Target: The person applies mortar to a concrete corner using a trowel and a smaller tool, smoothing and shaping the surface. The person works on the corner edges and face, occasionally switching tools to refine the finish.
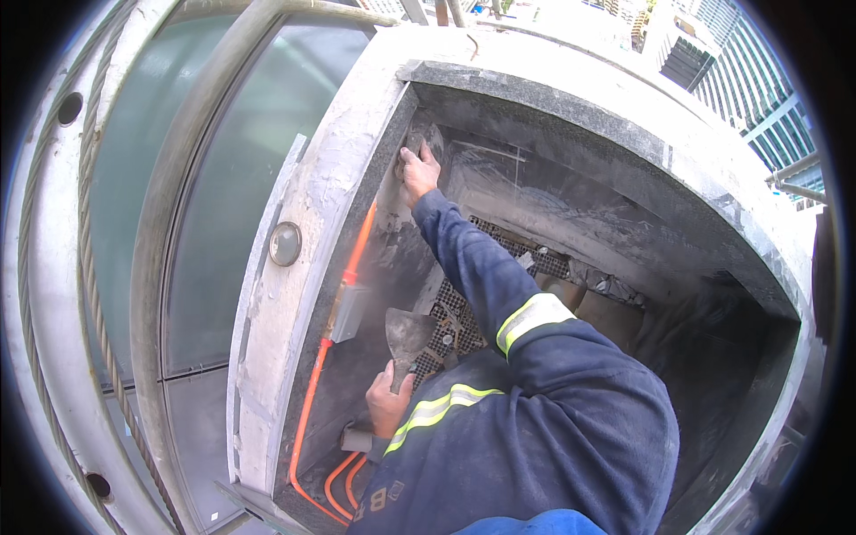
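Note:
My left hand [387, 403], at the lower middle, is closed around the handle of a broad scraper [409, 335], its worn grey blade fanning upward. Across my body, my right arm stretches up to the far left corner of the walled recess. There my right hand [418, 173] presses against the grey inner wall [392, 259], its fingers bent over a flat greyish piece [429, 136] whose kind I cannot make out. Both sleeves are dark blue with reflective bands. Dust hazes the air below my right hand.
Orange conduit [309, 401] runs down the left wall through a grey junction box [350, 312]. Black grid mats [455, 325] and debris cover part of the recess floor. Outside on the left stand steel cables [87, 178], a metal tube frame and glass panels [259, 196].

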### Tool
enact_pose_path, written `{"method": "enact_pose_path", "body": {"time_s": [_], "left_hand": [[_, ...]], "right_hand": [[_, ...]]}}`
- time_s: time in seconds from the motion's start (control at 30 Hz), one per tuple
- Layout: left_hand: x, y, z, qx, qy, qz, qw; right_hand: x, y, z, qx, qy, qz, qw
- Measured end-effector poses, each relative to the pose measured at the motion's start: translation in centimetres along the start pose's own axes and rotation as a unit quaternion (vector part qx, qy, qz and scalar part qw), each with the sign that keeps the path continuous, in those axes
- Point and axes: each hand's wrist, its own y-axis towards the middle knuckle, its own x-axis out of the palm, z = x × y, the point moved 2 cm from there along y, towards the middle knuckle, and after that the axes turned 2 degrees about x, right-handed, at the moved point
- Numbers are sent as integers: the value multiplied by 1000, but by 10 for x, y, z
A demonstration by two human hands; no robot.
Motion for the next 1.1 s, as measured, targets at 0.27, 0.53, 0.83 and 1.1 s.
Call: {"method": "enact_pose_path", "body": {"time_s": [0.27,0.53,0.83,1.1], "left_hand": [[1,4,-10,24,9,2,1000],[6,4,-7,13,-12,-8,1000],[13,6,-2,25,-11,-9,1000],[21,10,1,15,-17,11,1000]], "right_hand": [[29,-19,-30,26,104,-25,994],[13,-27,-38,60,85,-64,993],[-19,-48,-38,60,2,-47,997],[-51,-50,-77,-43,-263,-38,963]]}}
